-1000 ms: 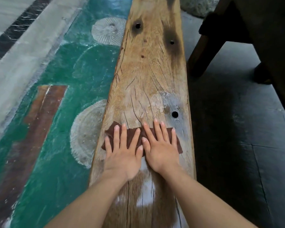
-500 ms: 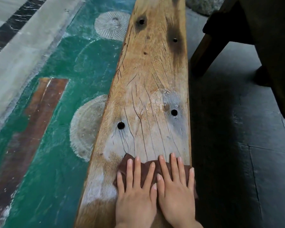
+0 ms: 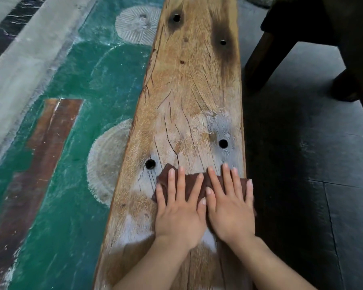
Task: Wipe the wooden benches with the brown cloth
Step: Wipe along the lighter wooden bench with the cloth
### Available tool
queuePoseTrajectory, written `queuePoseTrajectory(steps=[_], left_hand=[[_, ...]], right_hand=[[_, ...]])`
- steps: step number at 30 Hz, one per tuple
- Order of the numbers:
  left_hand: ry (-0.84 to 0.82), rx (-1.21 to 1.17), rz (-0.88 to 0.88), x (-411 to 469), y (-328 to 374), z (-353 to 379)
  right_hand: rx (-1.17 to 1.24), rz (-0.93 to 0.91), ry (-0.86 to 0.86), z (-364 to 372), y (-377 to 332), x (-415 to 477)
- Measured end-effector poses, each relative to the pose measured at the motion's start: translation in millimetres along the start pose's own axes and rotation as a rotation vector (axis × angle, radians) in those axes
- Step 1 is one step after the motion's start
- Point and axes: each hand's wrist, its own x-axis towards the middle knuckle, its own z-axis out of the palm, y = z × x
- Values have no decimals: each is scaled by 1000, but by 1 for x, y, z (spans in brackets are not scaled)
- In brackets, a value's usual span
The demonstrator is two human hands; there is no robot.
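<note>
- Green painted flooring (image 3: 76, 143) lay to the left of the wooden bench (image 3: 189, 91) in the head view. Dark grey tiles (image 3: 302, 185) lay to its right, and a dark furniture leg (image 3: 266, 59) stood on those tiles off the bench's far right side.
- The bench ran away from you as one long, cracked plank. It had pale dusty patches on its near half and drilled holes through its top.
- The brown cloth (image 3: 190, 185) lay flat across the bench's near half, just beside the bench's near left hole (image 3: 150, 164). Its right end reached slightly past the bench's right edge.
- Your left hand (image 3: 179, 214) lay palm-down on the left part of the cloth. Its fingers were straight and spread, pressing and gripping nothing.
- Your right hand (image 3: 231, 212) lay flat just beside it on the right part of the cloth. Its fingers were straight too, with the little finger at the bench's right edge.
- From its thin, creased look, I judged the cloth light, soft and limp. It was likely to bunch up or creep out from under your palms on the rough grain.
- Flat pressure spread over both ends seemed to suit it better than a pinch at one corner.
- The bench looked stiff and heavy, unlikely to shift under your push, though its cracks and holes could have snagged the cloth's leading edge.
</note>
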Motion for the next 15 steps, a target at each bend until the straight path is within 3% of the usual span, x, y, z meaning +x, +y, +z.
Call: queuePoseTrajectory(steps=[15], left_hand=[[-109, 16, -42, 154, 12, -48]], right_hand=[[53, -39, -20, -35, 20, 154]])
